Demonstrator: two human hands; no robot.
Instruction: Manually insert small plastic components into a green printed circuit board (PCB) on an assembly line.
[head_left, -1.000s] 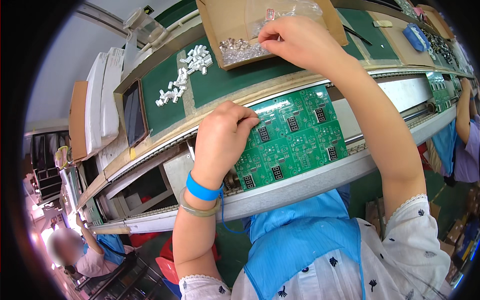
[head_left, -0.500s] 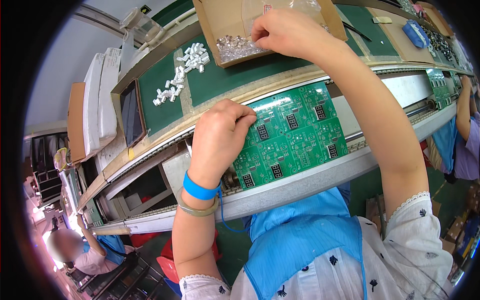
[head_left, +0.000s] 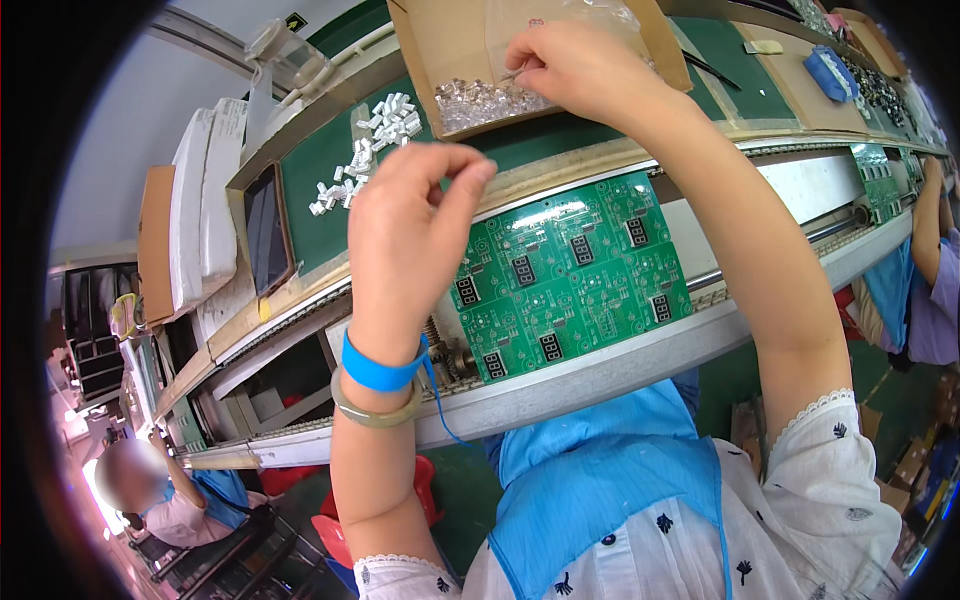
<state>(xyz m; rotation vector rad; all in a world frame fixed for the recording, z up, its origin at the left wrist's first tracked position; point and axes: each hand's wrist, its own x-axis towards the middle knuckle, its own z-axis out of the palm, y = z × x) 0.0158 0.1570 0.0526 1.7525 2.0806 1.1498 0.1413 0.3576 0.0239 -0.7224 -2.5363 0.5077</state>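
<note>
My left hand (head_left: 405,225), wearing a blue wrist strap (head_left: 380,368) and a bangle, is raised above the near edge of the bench, left of the green circuit board (head_left: 590,285). Its thumb and forefinger are closed together; anything between them is hidden. The board lies on a metal rail conveyor and carries several black digit displays (head_left: 582,250). Over the cardboard box (head_left: 412,50), my right hand (head_left: 580,70) has its fingertips pinched just above a heap of small clear and metallic parts (head_left: 480,105). What it pinches is too small to name.
White rectangular parts (head_left: 390,122) lie heaped on the green bench, left of the box. A dark framed panel (head_left: 266,228) and white foam blocks (head_left: 205,200) stand farther left. More boards (head_left: 877,180) sit along the conveyor at right. Co-workers are at both sides.
My left hand has lifted off the board's upper left corner and moved up and left, uncovering another display. My right hand stays at the box with little movement.
</note>
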